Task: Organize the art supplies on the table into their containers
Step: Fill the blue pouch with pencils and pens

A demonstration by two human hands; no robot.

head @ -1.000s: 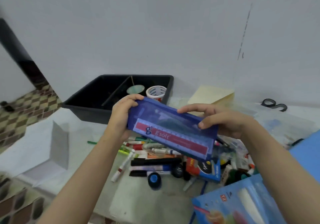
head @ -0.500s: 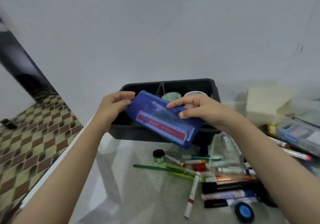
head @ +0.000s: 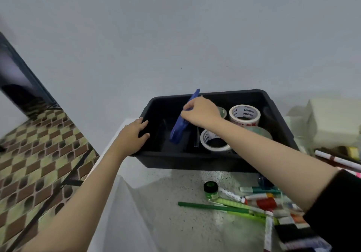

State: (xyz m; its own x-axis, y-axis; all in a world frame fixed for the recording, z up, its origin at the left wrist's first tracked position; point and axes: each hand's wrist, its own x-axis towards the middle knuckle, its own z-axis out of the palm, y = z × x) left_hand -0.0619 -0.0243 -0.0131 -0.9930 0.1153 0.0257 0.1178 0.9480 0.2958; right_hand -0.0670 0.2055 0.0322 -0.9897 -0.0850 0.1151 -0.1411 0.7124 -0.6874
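Black bin [head: 195, 162] on counter [head: 185, 222]: blue pouch [head: 180, 127] stands tilted in its left compartment, pinched near the top by the right hand [head: 201, 111]. Left hand [head: 132, 136] grips the bin's left rim, fingers curled over it. Right compartment: tape rolls [head: 245, 115].

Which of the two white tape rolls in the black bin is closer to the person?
The front roll, lying by the black bin's near wall, next to the blue pouch; the back roll sits deeper in.
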